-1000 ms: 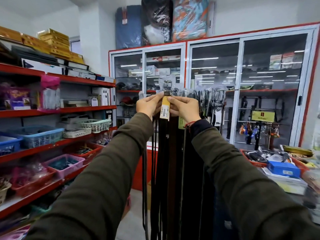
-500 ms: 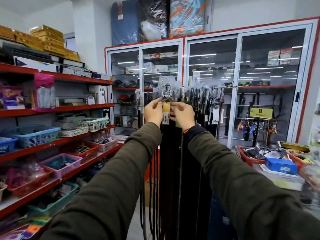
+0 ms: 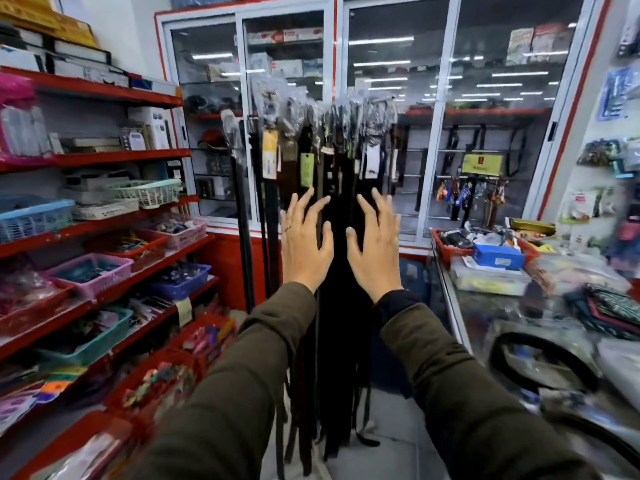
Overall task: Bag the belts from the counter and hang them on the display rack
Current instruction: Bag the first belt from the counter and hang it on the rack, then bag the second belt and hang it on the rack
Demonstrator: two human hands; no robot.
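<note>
your left hand [image 3: 304, 244] and right hand [image 3: 375, 245] hover wide open and empty before the hung belts [image 3: 332, 271]; next, probably fetch the belt [image 3: 540, 362] on the counter [image 3: 485, 317].

Belts [image 3: 332, 271] dark, matt; tops in glossy clear plastic bags [image 3: 374, 112].

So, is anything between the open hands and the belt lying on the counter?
Nothing visible blocks it. Both the left hand and right hand are spread, empty, before the hanging belts; the counter belt lies uncovered, lower right, though blurred.
</note>
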